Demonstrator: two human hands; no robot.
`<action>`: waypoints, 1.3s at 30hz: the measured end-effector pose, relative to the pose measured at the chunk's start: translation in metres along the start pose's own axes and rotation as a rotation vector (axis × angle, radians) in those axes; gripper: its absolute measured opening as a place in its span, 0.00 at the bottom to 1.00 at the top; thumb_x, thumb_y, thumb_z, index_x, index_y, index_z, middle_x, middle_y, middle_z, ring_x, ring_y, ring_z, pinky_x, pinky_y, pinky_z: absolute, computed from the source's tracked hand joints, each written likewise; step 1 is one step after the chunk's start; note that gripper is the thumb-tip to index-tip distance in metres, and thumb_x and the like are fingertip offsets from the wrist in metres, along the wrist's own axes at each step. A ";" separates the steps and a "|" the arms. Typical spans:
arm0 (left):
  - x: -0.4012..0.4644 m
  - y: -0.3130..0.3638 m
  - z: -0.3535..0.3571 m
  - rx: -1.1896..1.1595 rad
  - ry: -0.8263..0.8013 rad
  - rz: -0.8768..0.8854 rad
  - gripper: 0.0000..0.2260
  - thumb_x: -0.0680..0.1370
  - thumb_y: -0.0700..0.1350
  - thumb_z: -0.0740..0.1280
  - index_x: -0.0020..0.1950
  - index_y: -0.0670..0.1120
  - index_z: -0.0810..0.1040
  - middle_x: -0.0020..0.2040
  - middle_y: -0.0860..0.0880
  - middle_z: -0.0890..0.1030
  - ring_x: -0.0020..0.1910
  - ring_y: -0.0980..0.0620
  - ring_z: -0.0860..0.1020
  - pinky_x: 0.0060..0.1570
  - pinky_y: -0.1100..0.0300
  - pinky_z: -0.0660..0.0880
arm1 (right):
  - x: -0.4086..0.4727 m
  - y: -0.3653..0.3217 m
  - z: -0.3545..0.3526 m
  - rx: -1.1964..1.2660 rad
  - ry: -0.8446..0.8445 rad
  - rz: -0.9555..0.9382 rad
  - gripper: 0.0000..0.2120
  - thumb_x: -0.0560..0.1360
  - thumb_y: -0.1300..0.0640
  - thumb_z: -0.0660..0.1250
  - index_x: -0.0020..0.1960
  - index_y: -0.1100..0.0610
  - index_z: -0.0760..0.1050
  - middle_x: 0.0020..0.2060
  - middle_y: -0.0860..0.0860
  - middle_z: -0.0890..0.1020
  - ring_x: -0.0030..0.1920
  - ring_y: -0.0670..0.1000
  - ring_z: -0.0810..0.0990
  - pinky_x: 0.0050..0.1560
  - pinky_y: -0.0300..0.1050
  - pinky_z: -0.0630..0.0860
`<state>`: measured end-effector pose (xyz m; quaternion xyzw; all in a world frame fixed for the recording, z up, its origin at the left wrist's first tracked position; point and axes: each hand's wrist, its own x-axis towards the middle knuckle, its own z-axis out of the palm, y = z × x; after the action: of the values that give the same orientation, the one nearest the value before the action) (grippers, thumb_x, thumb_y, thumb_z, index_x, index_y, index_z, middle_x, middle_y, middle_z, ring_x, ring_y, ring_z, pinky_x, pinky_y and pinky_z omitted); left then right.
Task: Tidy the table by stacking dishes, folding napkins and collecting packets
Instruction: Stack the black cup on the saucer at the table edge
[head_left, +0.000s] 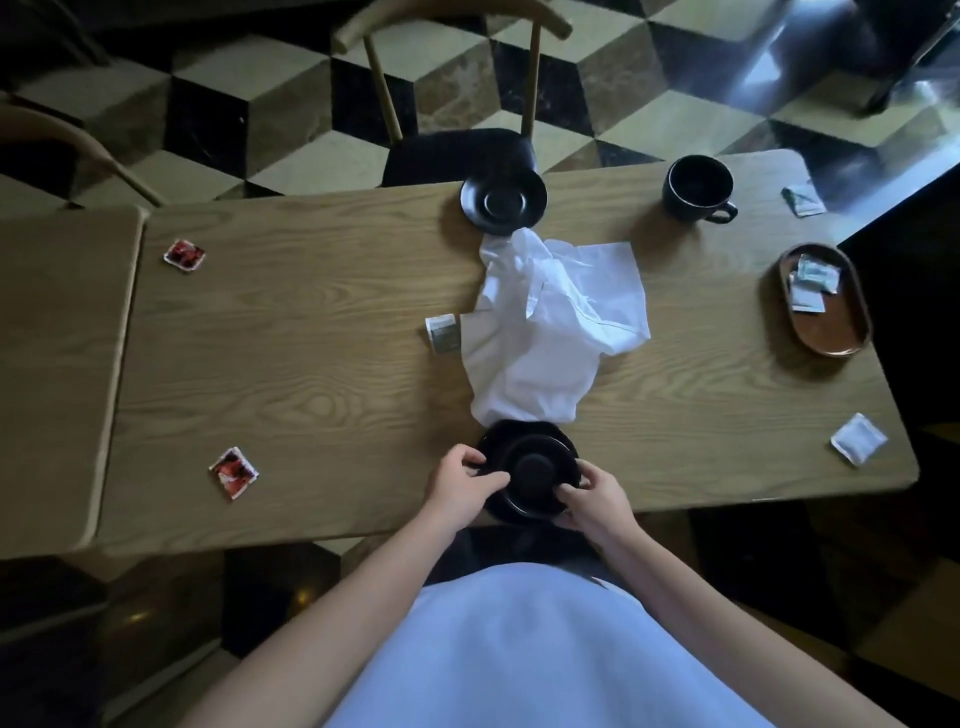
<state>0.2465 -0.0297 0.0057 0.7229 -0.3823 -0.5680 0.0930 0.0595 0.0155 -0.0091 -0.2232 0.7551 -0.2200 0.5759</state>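
Holding a black saucer (527, 475) at the near edge of the wooden desk (311, 338), we have our left hand (462, 486) curled over its left rim and our right hand (592, 501) curled over its right rim, so each grip is closed on the dish. We cannot tell whether one saucer or a stack lies there. A crumpled white napkin (556, 327) lies just beyond it, reaching to a second black saucer (503, 201) at the far edge. A black cup (698, 188) stands further right. Two red packets (184, 254) (234, 472) lie well apart on the left, a pale packet (444, 333) touches the napkin's left edge, and a white one (858, 438) sits near the right corner. An oval tray (831, 332) holds more packets.
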 end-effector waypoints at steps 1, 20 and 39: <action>0.000 -0.001 0.000 -0.010 0.002 -0.009 0.19 0.60 0.53 0.76 0.47 0.51 0.75 0.48 0.45 0.79 0.48 0.40 0.82 0.56 0.47 0.78 | 0.001 0.000 0.001 -0.005 -0.001 -0.003 0.17 0.73 0.66 0.64 0.58 0.53 0.81 0.40 0.56 0.83 0.32 0.52 0.83 0.39 0.52 0.85; -0.003 -0.005 0.002 0.035 0.084 0.040 0.12 0.70 0.46 0.76 0.52 0.45 0.84 0.40 0.49 0.86 0.31 0.56 0.84 0.34 0.68 0.78 | 0.009 -0.005 0.011 0.007 -0.024 0.038 0.17 0.75 0.66 0.64 0.61 0.53 0.79 0.45 0.57 0.83 0.38 0.54 0.86 0.36 0.48 0.84; 0.008 -0.005 -0.015 0.316 0.014 0.203 0.16 0.72 0.55 0.73 0.53 0.46 0.81 0.53 0.49 0.78 0.51 0.53 0.76 0.48 0.62 0.68 | -0.005 -0.023 0.013 -0.178 0.027 0.095 0.13 0.74 0.60 0.64 0.58 0.53 0.78 0.44 0.57 0.84 0.37 0.55 0.85 0.38 0.49 0.85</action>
<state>0.2630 -0.0358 0.0020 0.6904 -0.5369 -0.4834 0.0378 0.0755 -0.0006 0.0047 -0.2346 0.7889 -0.1275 0.5535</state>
